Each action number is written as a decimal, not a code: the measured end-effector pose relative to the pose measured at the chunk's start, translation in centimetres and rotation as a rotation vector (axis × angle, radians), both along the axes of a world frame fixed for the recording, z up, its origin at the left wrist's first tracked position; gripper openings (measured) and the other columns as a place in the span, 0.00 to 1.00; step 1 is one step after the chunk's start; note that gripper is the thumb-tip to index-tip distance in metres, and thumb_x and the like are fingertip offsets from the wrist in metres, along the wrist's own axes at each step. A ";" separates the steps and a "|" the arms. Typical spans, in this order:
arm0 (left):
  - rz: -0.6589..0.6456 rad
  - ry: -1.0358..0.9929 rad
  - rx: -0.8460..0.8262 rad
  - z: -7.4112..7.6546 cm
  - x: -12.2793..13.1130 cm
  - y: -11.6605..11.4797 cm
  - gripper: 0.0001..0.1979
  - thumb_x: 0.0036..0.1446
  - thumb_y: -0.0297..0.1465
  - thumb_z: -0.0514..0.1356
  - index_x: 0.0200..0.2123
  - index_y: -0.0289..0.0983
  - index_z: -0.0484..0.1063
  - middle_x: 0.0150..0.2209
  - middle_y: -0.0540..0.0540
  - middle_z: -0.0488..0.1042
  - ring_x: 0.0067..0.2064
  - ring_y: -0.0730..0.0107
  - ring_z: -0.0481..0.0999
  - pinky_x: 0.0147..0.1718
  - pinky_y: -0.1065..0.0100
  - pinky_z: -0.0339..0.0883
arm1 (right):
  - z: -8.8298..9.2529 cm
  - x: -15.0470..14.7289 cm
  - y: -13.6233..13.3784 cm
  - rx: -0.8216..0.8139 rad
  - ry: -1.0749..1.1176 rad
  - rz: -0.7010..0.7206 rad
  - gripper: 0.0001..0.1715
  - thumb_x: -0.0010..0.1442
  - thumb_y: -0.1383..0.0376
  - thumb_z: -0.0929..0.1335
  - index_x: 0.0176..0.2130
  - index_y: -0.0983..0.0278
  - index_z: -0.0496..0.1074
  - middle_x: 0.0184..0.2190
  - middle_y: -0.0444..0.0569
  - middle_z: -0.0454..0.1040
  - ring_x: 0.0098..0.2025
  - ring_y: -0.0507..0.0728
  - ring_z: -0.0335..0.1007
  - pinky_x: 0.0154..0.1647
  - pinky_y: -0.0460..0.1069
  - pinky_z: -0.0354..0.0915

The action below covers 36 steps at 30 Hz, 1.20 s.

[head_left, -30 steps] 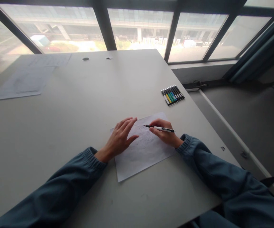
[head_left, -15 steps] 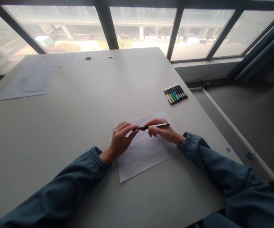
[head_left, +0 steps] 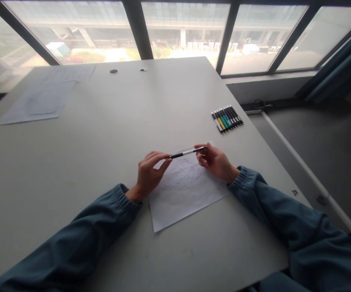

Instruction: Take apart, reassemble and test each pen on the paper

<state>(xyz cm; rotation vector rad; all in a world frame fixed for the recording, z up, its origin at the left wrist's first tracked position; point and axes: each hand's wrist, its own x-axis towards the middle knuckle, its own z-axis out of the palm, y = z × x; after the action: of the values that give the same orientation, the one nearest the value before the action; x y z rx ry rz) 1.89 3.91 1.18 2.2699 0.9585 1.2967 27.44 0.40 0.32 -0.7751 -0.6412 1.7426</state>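
Observation:
A black and white pen (head_left: 188, 152) is held between both hands above a sheet of paper (head_left: 181, 205) that bears faint marks. My left hand (head_left: 152, 170) pinches the pen's left end between thumb and fingertips. At the pen's right end, my right hand (head_left: 214, 161) has its fingers curled with the thumb on the tip. Farther back on the right, several pens (head_left: 227, 119) with white, yellow, green, blue and dark barrels lie side by side in a row.
The white table (head_left: 102, 134) reaches back to the windows. Overlapping papers (head_left: 43, 97) lie at its far left, and two round cable holes sit near the back edge. A blue curtain (head_left: 330, 77) hangs at the right.
My right hand has slid along the pen to its right end, its thumb now at the tip. My left hand and the pen have shifted a little left and up.

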 end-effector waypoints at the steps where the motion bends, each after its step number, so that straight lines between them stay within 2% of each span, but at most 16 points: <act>1: 0.000 0.000 -0.005 0.0 0.0 0.0 0.03 0.61 0.29 0.66 0.39 0.38 0.80 0.35 0.46 0.81 0.38 0.67 0.79 0.41 0.64 0.73 | -0.1 0.0 0.0 0.001 0.003 -0.003 0.23 0.64 0.49 0.69 0.44 0.64 0.79 0.28 0.47 0.72 0.24 0.49 0.58 0.22 0.45 0.54; 11: 0.006 0.005 -0.036 -0.1 -0.1 0.0 0.04 0.62 0.30 0.65 0.40 0.38 0.80 0.37 0.45 0.81 0.39 0.67 0.79 0.42 0.65 0.73 | -0.4 0.0 -0.2 0.002 0.020 -0.027 0.19 0.59 0.53 0.75 0.42 0.64 0.79 0.27 0.45 0.71 0.27 0.49 0.62 0.25 0.43 0.57; 16: 0.025 0.010 -0.043 -0.1 -0.2 0.1 0.05 0.62 0.32 0.64 0.40 0.37 0.79 0.36 0.45 0.81 0.39 0.66 0.79 0.42 0.64 0.74 | -0.3 0.0 -0.2 -0.010 -0.014 -0.019 0.18 0.58 0.53 0.75 0.42 0.63 0.78 0.27 0.45 0.72 0.27 0.50 0.63 0.24 0.44 0.58; 18: 0.022 0.022 -0.035 -0.1 -0.2 0.1 0.05 0.62 0.32 0.64 0.39 0.38 0.79 0.36 0.45 0.81 0.39 0.66 0.79 0.42 0.63 0.74 | -0.1 -0.1 -0.1 -0.007 -0.034 -0.039 0.19 0.59 0.51 0.73 0.42 0.63 0.78 0.27 0.45 0.71 0.26 0.50 0.63 0.23 0.45 0.58; 22: -0.005 0.046 -0.009 0.0 -0.2 0.1 0.05 0.62 0.32 0.64 0.39 0.37 0.79 0.35 0.45 0.80 0.38 0.67 0.78 0.42 0.63 0.73 | 0.3 -0.4 -0.3 0.060 -0.116 -0.111 0.28 0.62 0.43 0.68 0.42 0.64 0.79 0.25 0.45 0.70 0.24 0.51 0.62 0.22 0.47 0.57; 25: 0.003 0.044 0.010 0.1 -0.2 0.2 0.05 0.62 0.32 0.64 0.39 0.37 0.78 0.35 0.46 0.80 0.38 0.67 0.78 0.42 0.63 0.73 | 0.3 -0.6 -0.5 0.189 -0.338 -0.228 0.24 0.59 0.46 0.72 0.41 0.63 0.79 0.24 0.44 0.71 0.23 0.50 0.60 0.21 0.46 0.55; 28: 0.008 0.043 0.030 0.0 -0.4 0.4 0.05 0.62 0.31 0.65 0.40 0.38 0.79 0.36 0.46 0.80 0.38 0.67 0.78 0.42 0.64 0.73 | -0.1 -0.3 -0.5 0.370 -0.690 -0.328 0.17 0.58 0.52 0.75 0.41 0.62 0.79 0.29 0.46 0.76 0.27 0.52 0.66 0.26 0.48 0.60; 32: 0.002 0.050 0.034 -0.3 -0.6 0.8 0.05 0.62 0.32 0.65 0.40 0.39 0.79 0.37 0.46 0.80 0.39 0.67 0.78 0.42 0.64 0.72 | -0.4 0.6 -0.5 0.657 -1.079 -0.264 0.12 0.64 0.58 0.71 0.45 0.59 0.79 0.40 0.51 0.79 0.39 0.58 0.72 0.40 0.54 0.68; 36: -0.004 0.062 0.027 -0.5 -0.7 1.0 0.06 0.63 0.33 0.64 0.42 0.40 0.80 0.37 0.45 0.80 0.40 0.66 0.78 0.43 0.63 0.72 | -0.3 0.9 -0.5 0.834 -1.282 -0.207 0.07 0.65 0.63 0.70 0.43 0.58 0.79 0.40 0.52 0.77 0.45 0.61 0.69 0.49 0.58 0.66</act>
<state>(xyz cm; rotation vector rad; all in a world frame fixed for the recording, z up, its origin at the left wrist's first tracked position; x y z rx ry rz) 1.15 4.91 0.68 2.3439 0.9620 1.2507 28.37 -0.08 0.03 -1.2049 -1.8763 0.4622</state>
